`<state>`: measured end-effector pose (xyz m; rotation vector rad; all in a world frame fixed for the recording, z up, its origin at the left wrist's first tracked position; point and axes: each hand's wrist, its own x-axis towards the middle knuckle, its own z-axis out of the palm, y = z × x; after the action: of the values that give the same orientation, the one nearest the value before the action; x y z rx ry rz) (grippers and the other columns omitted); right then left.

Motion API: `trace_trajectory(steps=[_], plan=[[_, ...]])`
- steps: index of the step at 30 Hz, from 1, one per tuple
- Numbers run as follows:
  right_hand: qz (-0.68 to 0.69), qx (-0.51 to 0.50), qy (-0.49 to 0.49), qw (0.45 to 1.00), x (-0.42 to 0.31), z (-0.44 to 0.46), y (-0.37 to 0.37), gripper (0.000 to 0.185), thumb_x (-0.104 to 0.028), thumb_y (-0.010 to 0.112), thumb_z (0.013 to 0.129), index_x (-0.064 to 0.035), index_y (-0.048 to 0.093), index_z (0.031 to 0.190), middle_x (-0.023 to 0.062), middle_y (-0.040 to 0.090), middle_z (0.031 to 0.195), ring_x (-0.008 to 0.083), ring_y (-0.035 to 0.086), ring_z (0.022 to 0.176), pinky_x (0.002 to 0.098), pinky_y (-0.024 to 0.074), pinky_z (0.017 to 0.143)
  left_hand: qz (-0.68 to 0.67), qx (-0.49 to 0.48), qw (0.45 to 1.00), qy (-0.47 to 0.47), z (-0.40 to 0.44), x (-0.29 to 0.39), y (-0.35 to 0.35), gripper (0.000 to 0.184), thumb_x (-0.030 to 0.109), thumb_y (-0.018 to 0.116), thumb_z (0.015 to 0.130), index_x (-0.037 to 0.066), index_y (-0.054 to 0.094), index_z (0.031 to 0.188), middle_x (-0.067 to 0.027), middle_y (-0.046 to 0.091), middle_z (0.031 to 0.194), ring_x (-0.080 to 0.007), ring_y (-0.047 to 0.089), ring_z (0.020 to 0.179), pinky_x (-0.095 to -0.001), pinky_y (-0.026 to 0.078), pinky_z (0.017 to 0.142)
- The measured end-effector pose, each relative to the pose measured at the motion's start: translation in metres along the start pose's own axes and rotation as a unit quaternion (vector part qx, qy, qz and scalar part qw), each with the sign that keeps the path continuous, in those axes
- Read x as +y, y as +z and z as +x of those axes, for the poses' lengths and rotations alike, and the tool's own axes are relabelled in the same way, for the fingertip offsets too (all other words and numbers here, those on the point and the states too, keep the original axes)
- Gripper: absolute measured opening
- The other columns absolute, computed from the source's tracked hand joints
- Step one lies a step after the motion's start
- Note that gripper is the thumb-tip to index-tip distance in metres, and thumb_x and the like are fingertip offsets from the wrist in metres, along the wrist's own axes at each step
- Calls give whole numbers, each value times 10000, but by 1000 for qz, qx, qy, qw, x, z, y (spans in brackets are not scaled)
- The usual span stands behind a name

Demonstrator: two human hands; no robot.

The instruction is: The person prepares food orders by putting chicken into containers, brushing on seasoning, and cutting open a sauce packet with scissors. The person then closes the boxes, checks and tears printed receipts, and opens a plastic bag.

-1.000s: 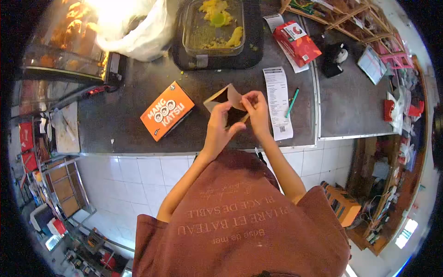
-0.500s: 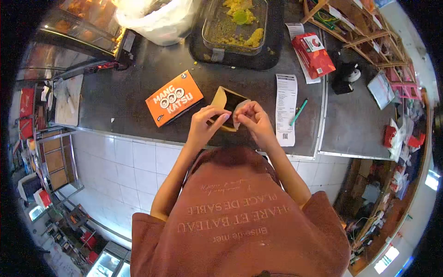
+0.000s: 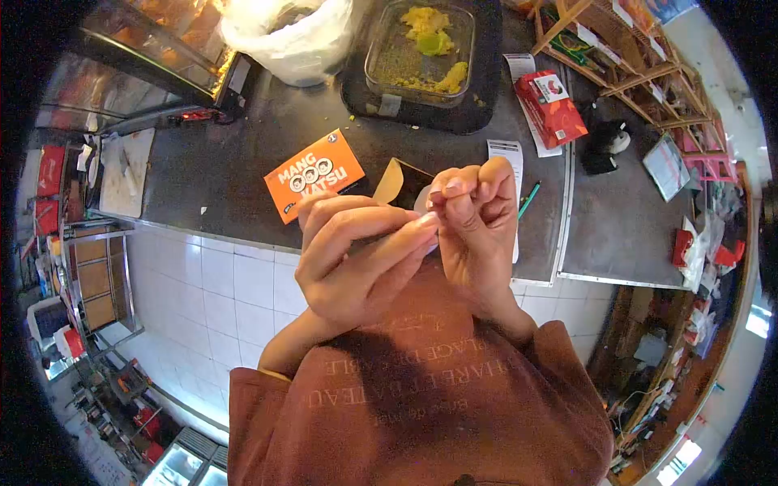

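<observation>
My left hand [image 3: 361, 255] and my right hand [image 3: 478, 227] are raised close to the camera, fingertips together in a pinch. A pale, see-through scrap [image 3: 422, 199] shows at the fingertips; its kind is unclear, and the fingers hide most of it. Behind them on the counter stands an open brown cardboard box [image 3: 391, 183] with a dark inside, its front covered by my hands. To its left lies a closed orange box [image 3: 314, 172] printed "Mang Katsu", its lower edge partly behind my left fingers.
A printed receipt [image 3: 504, 149] and a green pen [image 3: 529, 198] lie right of my hands. Farther back are a red box [image 3: 551, 105], a glass dish [image 3: 381, 69] with yellow crumbs on a black tray [image 3: 353, 93], and a white plastic bag [image 3: 300, 49]. A cutting board [image 3: 139, 182] lies far left.
Both hands have come up from the open cardboard box toward the camera, their fingertips now meeting. The pale scrap is now mostly hidden. The boxes appear to stay in place.
</observation>
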<state>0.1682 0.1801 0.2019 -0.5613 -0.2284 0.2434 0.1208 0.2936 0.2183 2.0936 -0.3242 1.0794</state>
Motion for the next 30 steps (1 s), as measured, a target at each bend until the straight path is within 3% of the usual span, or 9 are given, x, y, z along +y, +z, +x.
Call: trace_trajectory(steps=[6,13,19,30], plan=[[15,-48,-31,998,1,2,23,256,29,599,773,-71,365,797,132,594,837,181,587,777,298,488,702,27,49,998,-4,21,6,-15,253,35,718,612,62,666,858,-28,591,756,-161,525,650,-256,392,601],[4,-105,19,994,2,1,36,254,16,600,779,-70,361,786,154,601,839,177,587,753,293,485,701,-91,-11,990,-105,31,8,-41,200,12,699,621,56,670,814,-47,592,707,-153,529,631,-251,405,584],[-59,-142,77,985,2,3,41,244,17,588,790,-69,360,784,159,601,842,170,588,757,288,489,700,-55,-62,992,-97,37,9,-66,170,-34,654,616,19,657,778,-57,606,713,-158,538,683,-249,410,622],[-161,-134,139,968,-1,6,44,226,22,597,784,-65,389,767,150,609,812,161,591,751,278,487,701,-7,-101,990,-97,35,0,-78,191,-37,660,569,53,659,738,-34,595,678,-167,531,648,-255,414,583]])
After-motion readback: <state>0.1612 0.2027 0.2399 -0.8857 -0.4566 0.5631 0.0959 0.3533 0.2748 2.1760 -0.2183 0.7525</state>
